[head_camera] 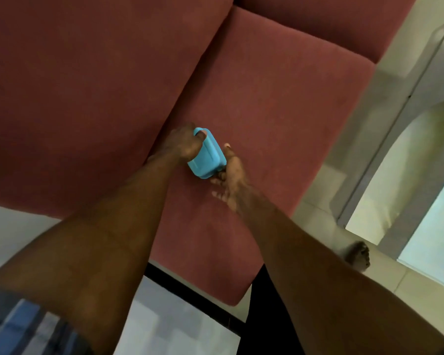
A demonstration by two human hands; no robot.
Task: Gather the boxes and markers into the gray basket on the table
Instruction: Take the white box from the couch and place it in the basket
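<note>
Head view: small light-blue box with rounded corners and a raised rim, tilted, held over the reddish-brown sofa cushion, close beside the seam between cushions. Contents of the box not visible. Left hand curled round its far end, thumb hooked over the rim. Right hand touching the near corner, thumb raised beside the box; its fingers blurred, so grip cannot be told. Right of the cushion, pale tiled floor and a bare foot.
</note>
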